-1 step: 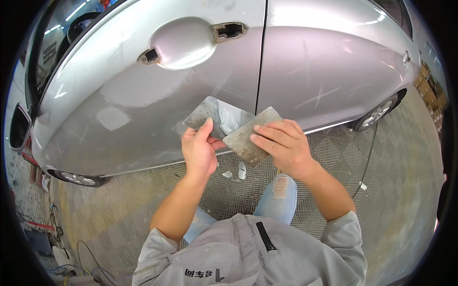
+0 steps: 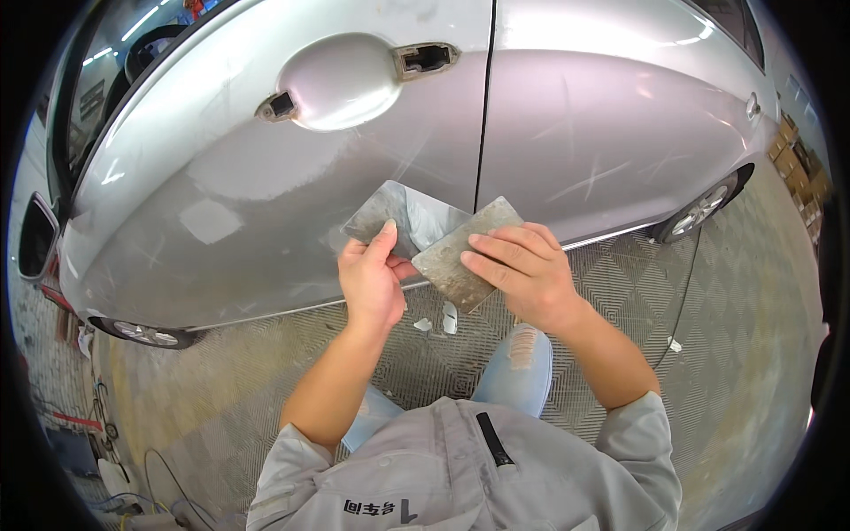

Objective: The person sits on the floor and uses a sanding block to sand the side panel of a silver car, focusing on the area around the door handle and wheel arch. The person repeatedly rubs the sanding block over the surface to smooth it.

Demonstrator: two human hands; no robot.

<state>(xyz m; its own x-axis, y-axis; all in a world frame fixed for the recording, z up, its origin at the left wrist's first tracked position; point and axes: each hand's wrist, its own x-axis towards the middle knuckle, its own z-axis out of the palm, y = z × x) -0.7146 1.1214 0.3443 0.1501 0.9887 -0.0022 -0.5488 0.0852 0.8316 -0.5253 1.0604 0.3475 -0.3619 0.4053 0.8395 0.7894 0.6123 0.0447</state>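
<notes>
My left hand (image 2: 370,285) grips a flat grey metal putty spreader (image 2: 374,211), thumb on top and fingers beneath. A light grey smear of putty (image 2: 430,218) covers the part of that spreader nearer the right hand. In my right hand (image 2: 544,281) is a second flat metal spreader (image 2: 450,265), tilted, its fingers pressed on the upper face. Its left edge overlaps the right end of the first one at the putty; any contact is partly hidden. Both are held in front of the silver car's front door (image 2: 292,239), which has dull grey sanded patches.
The rear door (image 2: 602,133) lies right of the dark door gap. A recess with two handle openings (image 2: 428,58) is above. Pale scraps (image 2: 450,317) lie on the patterned floor (image 2: 611,354). A cable (image 2: 689,296) runs at right; hoses (image 2: 168,469) lie lower left. Boxes (image 2: 792,168) stand far right.
The spreader in my right hand has shifted very slightly left over the other one. Otherwise the scene looks the same.
</notes>
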